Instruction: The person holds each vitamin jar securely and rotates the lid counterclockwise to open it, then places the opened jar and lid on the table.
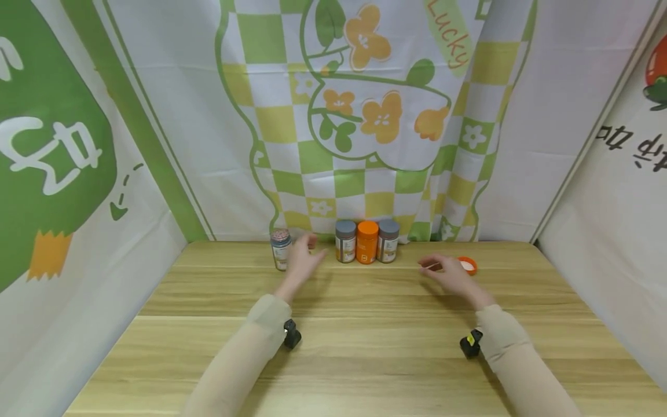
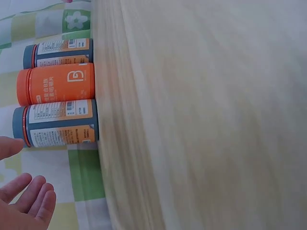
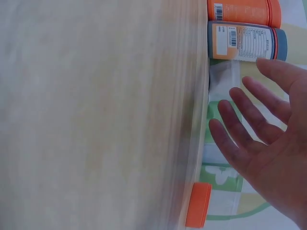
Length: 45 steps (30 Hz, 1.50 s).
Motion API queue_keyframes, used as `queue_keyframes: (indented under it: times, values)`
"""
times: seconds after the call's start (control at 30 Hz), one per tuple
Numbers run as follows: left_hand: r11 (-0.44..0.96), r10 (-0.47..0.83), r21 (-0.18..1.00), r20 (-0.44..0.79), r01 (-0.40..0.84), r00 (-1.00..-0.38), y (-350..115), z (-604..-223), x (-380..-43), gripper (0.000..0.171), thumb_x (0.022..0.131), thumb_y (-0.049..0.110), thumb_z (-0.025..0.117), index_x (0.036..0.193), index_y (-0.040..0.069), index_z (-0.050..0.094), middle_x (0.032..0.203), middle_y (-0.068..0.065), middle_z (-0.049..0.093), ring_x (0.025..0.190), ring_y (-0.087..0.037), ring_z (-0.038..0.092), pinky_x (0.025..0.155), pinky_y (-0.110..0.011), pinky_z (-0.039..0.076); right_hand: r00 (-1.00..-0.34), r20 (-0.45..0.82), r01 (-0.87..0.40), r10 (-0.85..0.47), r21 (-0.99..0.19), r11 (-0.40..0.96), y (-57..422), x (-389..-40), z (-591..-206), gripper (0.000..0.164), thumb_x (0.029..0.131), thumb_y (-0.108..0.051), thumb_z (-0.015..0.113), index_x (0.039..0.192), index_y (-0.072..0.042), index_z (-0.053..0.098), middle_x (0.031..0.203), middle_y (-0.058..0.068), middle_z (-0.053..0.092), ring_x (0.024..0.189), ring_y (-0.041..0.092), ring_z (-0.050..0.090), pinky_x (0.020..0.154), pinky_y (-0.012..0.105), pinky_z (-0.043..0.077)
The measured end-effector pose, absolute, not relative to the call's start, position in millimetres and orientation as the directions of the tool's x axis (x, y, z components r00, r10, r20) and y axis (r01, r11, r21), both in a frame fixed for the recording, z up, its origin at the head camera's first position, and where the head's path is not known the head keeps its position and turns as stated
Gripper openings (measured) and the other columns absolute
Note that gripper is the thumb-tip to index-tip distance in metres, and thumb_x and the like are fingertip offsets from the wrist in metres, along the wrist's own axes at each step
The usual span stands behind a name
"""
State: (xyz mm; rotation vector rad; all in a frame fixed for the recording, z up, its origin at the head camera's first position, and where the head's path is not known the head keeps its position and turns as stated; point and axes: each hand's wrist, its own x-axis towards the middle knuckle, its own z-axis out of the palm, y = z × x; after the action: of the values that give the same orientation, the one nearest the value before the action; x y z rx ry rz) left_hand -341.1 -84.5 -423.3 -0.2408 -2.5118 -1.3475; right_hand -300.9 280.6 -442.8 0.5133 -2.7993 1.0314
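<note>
Three jars stand side by side at the back of the table: a grey-capped jar, an orange jar and another grey-capped jar. My left hand, fingers loosely spread and holding nothing, hovers left of the row. Partly behind it stands a separate dark jar with a pink-and-white speckled top. To the right of the row my right hand is in the air with relaxed, parted fingers and nothing in them. An orange lid, its white inside facing up, lies just beyond that hand.
The wooden table meets a patterned curtain right behind the jars. Printed cloth walls enclose both sides. A small black camera sits on each wrist, the left camera and the right camera.
</note>
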Motion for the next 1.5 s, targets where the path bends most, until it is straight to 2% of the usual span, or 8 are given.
queue_keyframes:
  times: [0.27,0.47,0.67,1.17,1.5]
  values:
    - [0.503,0.019,0.842,0.216,0.196,-0.976,-75,-428,-348,0.049,0.083,0.018,0.071,0.124,-0.002,0.054,0.125,-0.02,0.058,0.118,-0.034,0.053,0.101,-0.045,0.041,-0.941,0.174,-0.333,-0.29,-0.63,0.702,273,-302,-445,0.033,0.093,-0.02,0.06,0.12,-0.001,0.06,0.117,0.017,0.064,0.101,0.032,0.062,0.087,0.046,0.049]
    - [0.507,0.021,0.842,0.199,0.182,-0.98,-69,-431,-355,0.049,0.083,0.018,0.071,0.124,-0.002,0.054,0.124,-0.021,0.058,0.117,-0.035,0.054,0.1,-0.045,0.041,-0.937,0.151,-0.336,-0.316,-0.642,0.689,269,-301,-443,0.035,0.093,-0.02,0.059,0.122,0.001,0.059,0.12,0.019,0.062,0.103,0.033,0.061,0.09,0.047,0.048]
    - [0.56,0.027,0.815,0.161,0.148,-0.987,-63,-438,-364,0.054,0.083,0.026,0.072,0.128,0.003,0.053,0.126,-0.019,0.058,0.117,-0.033,0.054,0.098,-0.044,0.043,-0.936,0.127,-0.329,-0.327,-0.639,0.695,267,-299,-442,0.036,0.094,-0.022,0.058,0.122,0.0,0.059,0.122,0.019,0.06,0.105,0.033,0.06,0.09,0.048,0.047]
    - [0.535,0.082,0.824,0.168,0.186,-0.982,-51,-442,-379,0.057,0.078,0.022,0.077,0.126,0.002,0.054,0.123,-0.018,0.06,0.115,-0.032,0.055,0.098,-0.043,0.043,-0.937,0.116,-0.326,-0.33,-0.637,0.699,263,-299,-441,0.038,0.093,-0.025,0.059,0.123,-0.001,0.059,0.122,0.017,0.062,0.105,0.031,0.061,0.091,0.047,0.047]
    - [0.511,0.118,0.839,0.148,0.188,-0.982,-44,-446,-381,0.058,0.079,0.02,0.077,0.128,0.002,0.052,0.122,-0.018,0.06,0.11,-0.031,0.056,0.092,-0.043,0.045,-0.935,0.115,-0.325,-0.334,-0.655,0.682,266,-299,-442,0.037,0.094,-0.021,0.058,0.123,0.001,0.058,0.122,0.02,0.061,0.105,0.033,0.06,0.091,0.048,0.047]
